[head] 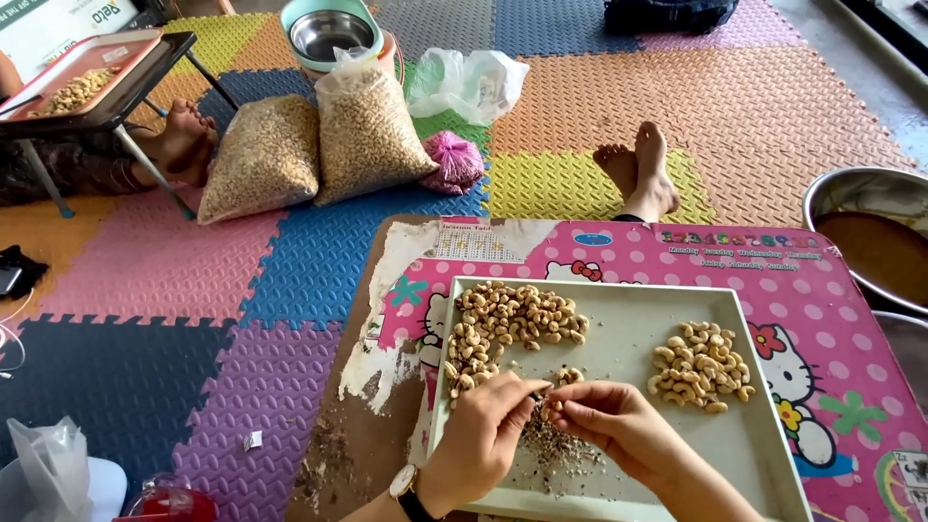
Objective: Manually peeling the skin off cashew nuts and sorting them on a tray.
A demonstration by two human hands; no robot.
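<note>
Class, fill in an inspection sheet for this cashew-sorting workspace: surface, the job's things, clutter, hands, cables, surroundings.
Surface: low pink patterned table, covering torn at its left edge.
Job's things: pale tray; large cashew pile at left, smaller cashew pile at right.
Clutter: skin scraps on the tray below the hands.
Hands: left hand and right hand meet over the tray, pinching a cashew between them; a wristwatch on the left wrist.
Cables: nothing seen clearly.
Surroundings: coloured foam floor mats, two bags of nuts, metal bowl, another person's feet.
</note>
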